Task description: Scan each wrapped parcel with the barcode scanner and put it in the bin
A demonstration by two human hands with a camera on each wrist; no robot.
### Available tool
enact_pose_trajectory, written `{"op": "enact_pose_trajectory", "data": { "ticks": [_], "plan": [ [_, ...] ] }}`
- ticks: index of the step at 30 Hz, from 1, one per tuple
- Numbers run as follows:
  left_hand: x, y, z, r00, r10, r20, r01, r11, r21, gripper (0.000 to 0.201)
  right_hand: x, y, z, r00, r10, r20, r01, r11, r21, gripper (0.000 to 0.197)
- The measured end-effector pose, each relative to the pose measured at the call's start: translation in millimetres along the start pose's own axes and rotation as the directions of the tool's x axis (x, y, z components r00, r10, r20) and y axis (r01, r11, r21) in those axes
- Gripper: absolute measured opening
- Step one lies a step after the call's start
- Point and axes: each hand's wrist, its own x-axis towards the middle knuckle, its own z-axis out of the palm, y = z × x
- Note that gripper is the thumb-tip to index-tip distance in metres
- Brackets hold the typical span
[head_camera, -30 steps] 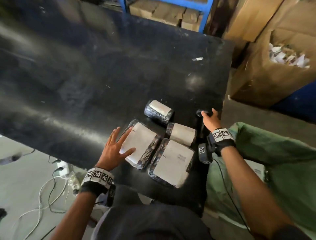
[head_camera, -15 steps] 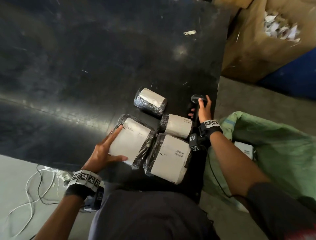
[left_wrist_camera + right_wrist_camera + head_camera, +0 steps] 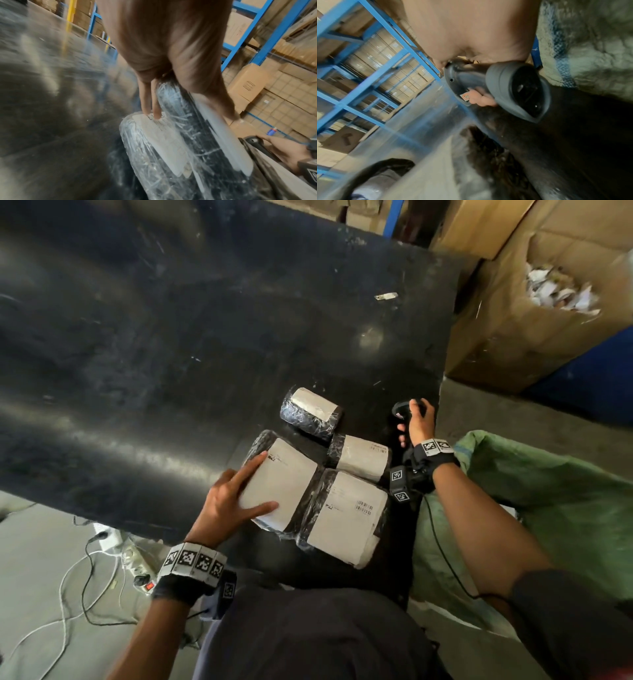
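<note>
Four black film-wrapped parcels with white labels lie at the near right of the black table [image 3: 171, 354]. My left hand [image 3: 239, 491] grips the near-left corner of the left flat parcel [image 3: 281, 484]: index finger and thumb lie on its label, the other fingers are hidden at its edge. The left wrist view shows fingertips [image 3: 154, 113] on that label [image 3: 164, 142]. Beside it lie a flat parcel with a barcode [image 3: 346, 515], a smaller parcel [image 3: 359, 457] and a rolled parcel [image 3: 310, 409]. My right hand [image 3: 416, 422] holds the black barcode scanner [image 3: 399, 409] [image 3: 513, 92] at the table's right edge.
A green woven sack [image 3: 548, 501] stands open right of the table, below my right arm. A large cardboard box of paper scraps [image 3: 513, 337] is at the back right. Cables and a power strip [image 3: 137, 563] lie on the floor at left. Blue racking [image 3: 368, 67] stands behind.
My left hand went from lying flat on the left parcel to gripping its near-left corner. My right hand closed on the scanner's handle and raised it a little.
</note>
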Motion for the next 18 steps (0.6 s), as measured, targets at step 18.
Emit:
{"op": "enact_pose_trajectory", "data": {
  "ticks": [18],
  "plan": [
    [42.0, 72.2, -34.7, 0.865, -0.060, -0.497, -0.018, 0.989, -0.149, 0.066, -154.9, -96.8, -58.7, 0.935, -0.261, 0.241, 0.172, 0.926, 0.335, 0.036]
  ]
}}
